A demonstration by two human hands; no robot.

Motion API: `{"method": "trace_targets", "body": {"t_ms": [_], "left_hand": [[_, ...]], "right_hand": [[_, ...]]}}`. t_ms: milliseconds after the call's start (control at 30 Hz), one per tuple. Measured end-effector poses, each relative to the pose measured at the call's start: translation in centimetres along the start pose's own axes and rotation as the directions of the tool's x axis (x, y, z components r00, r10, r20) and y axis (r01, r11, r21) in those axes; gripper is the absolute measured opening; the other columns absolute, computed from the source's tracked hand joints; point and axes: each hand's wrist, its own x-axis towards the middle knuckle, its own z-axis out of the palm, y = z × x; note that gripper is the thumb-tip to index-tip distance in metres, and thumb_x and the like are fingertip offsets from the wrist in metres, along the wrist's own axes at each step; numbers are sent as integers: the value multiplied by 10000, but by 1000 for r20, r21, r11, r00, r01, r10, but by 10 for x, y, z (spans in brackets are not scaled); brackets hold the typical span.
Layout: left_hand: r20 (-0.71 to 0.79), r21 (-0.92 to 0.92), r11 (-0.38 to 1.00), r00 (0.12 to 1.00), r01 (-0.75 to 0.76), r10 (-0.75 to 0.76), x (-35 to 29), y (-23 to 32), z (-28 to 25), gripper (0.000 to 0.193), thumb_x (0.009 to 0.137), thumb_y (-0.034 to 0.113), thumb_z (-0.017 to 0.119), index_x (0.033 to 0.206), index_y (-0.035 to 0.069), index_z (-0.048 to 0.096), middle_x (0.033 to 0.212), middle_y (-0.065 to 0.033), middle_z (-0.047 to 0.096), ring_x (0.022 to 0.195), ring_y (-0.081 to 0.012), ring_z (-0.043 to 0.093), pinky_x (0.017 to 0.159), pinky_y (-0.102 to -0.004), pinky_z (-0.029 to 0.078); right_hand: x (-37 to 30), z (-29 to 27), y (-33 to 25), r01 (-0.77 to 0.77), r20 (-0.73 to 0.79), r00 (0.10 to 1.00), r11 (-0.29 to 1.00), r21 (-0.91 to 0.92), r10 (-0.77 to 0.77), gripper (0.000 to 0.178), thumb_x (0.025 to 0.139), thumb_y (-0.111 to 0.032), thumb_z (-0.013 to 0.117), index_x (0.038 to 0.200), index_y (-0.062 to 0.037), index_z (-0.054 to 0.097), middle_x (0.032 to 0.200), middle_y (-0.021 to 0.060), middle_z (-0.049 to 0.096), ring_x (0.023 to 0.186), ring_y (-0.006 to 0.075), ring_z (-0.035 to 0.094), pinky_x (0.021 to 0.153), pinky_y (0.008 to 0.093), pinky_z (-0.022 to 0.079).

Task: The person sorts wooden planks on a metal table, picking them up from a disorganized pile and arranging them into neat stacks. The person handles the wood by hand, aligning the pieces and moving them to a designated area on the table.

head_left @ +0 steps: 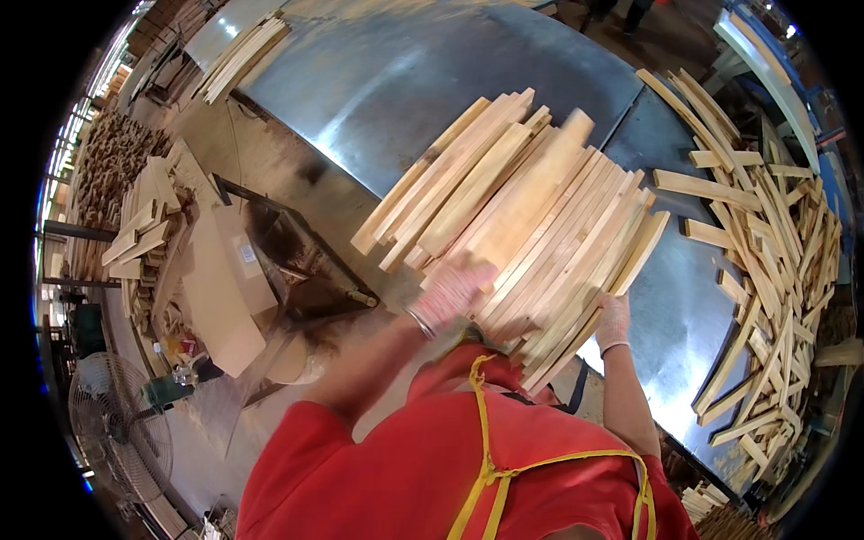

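red s/slv shirt (360,468) | yel straps (481,427), knotted ctr | lt-col gloves (615,317), both

The wooden strips (540,216) at centre run pale cream to honey yellow, some streaked with tan grain. Toward twelve o'clock the bench (504,63) is blue-grey with white glare; toward three, heaped slats (763,220) are yellow-tan. The shirt (387,468) at six is red, the straps (489,472) across it yellow. Cardboard (220,288) at nine is light brown.
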Motion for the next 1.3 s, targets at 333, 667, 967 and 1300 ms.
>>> {"method": "trace_targets", "body": {"t_ms": [333,667,967,1300], "left_hand": [[-96,992,126,595,-10,798,6,-11,-75,623,808,443,841,1294,104,649,1295,-106,634,1187,-333,611,1026,-504,477],[-8,908,343,807,-242,590,62,-10,4,516,883,397,748,1281,85,647,1132,-182,708,1047,-404,680,919,-494,546],[-583,-87,994,805,70,-108,10,-117,-106,509,893,444,827,1252,105,701,1125,-67,713,1134,-253,668,946,-439,551],[-359,-452,892,915,0,-182,5,-54,-98,260,1019,346,728,1167,134,701,1010,-11,674,903,-175,646,828,-380,553]], "right_hand": [[6,-5,9,30,-31,999,998,-56,-32,722,861,41,543,1565,-86,449,1254,103,636,1093,233,611,969,381,540],[11,-13,16,81,31,996,996,38,-83,761,828,60,522,1574,-49,428,1272,95,642,1127,248,632,1017,359,532],[3,-8,12,19,-30,999,1000,-10,-20,719,812,33,522,1525,-54,479,1252,96,637,1118,255,618,1033,377,527],[2,-6,11,4,-18,1000,1000,11,-4,650,895,21,551,1535,-67,473,1221,107,656,1080,227,634,954,354,552]]}}
